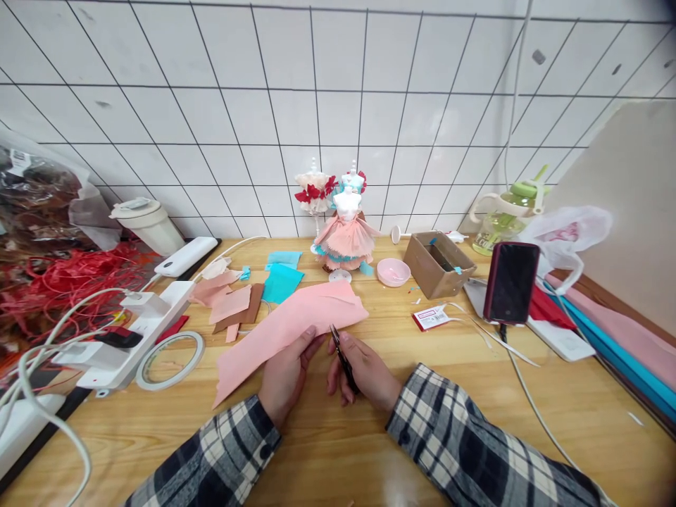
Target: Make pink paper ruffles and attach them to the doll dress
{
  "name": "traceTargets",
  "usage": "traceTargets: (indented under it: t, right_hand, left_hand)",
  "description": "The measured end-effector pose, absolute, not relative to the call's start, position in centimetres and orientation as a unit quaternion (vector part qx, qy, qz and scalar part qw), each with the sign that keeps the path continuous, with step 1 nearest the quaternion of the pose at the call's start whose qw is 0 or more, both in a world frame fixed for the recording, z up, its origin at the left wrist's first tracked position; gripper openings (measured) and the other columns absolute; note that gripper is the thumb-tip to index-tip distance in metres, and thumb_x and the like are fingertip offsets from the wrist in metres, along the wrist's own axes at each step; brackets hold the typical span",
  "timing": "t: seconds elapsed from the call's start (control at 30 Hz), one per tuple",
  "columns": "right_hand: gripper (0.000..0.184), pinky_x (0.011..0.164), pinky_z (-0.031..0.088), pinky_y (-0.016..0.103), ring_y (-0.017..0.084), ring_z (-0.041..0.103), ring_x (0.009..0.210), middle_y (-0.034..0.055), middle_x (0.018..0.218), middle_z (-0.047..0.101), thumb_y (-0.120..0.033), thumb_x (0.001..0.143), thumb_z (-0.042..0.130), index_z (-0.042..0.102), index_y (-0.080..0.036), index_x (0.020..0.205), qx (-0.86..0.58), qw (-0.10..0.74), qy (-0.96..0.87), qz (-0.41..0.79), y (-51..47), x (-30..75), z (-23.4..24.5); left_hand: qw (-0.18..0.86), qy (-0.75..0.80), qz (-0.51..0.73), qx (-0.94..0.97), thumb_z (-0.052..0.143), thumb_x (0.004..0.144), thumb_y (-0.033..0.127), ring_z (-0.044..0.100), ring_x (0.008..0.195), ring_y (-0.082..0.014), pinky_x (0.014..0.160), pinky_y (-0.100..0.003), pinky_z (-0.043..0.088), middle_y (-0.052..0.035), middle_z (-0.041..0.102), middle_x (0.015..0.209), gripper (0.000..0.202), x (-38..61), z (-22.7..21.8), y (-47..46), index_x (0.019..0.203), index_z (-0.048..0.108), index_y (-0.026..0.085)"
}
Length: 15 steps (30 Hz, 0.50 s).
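Observation:
A long curved strip of pink crepe paper (288, 324) lies across the middle of the table, one end toward the lower left. My left hand (290, 370) grips its near edge between thumb and fingers. Beside it, my right hand (364, 366) is closed around dark scissors (344, 362), whose tips point up and away, close to the paper's near edge. Whether the blades touch the paper I cannot tell. Beyond the strip stands a small white mannequin in a pink ruffled paper skirt (347, 236), with another dressed in cream and red (315, 190) behind it.
At left are a power strip (163, 317), a tape roll (172, 359), paper scraps (229, 303) and red shredded strands (79, 282). A pink bowl (393, 272), a cardboard box (438, 264), an upright phone (511, 283) and a green-lidded bottle (501, 218) stand at right. A tiled wall (338, 113) closes the back.

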State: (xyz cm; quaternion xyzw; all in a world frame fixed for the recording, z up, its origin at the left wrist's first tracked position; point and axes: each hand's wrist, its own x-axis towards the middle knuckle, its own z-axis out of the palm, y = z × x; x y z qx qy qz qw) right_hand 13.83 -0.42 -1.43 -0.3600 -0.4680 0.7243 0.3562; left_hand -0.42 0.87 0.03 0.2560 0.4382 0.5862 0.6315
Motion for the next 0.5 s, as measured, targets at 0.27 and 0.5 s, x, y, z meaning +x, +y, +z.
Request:
traceTargets:
  t: [0.27, 0.5]
  right_hand:
    - [0.051, 0.039, 0.033, 0.015, 0.002, 0.031, 0.043, -0.0082, 0.067, 0.05, -0.066, 0.071, 0.067, 0.05, -0.021, 0.089, -0.354, 0.515, -0.282, 0.727, -0.2, 13.5, -0.8]
    - [0.04, 0.035, 0.015, 0.013, 0.002, 0.03, 0.046, -0.0103, 0.065, 0.041, -0.027, 0.063, 0.082, 0.049, -0.021, 0.086, -0.329, 0.597, -0.129, 0.72, 1.3, 15.1, -0.5]
  left_hand:
    - [0.626, 0.394, 0.639, 0.212, 0.072, 0.074, 0.025, 0.069, 0.091, -0.0194, 0.083, -0.032, 0.056, -0.0058, 0.074, 0.099, 0.024, -0.6, 0.4, 0.8, 0.096, 0.069, 0.016]
    - [0.608, 0.5, 0.344, 0.511, 0.067, 0.077, 0.052, 0.062, 0.059, -0.0156, 0.057, -0.026, 0.05, -0.0043, 0.069, 0.068, 0.037, -0.4, 0.6, 0.1, 0.082, 0.071, 0.016]
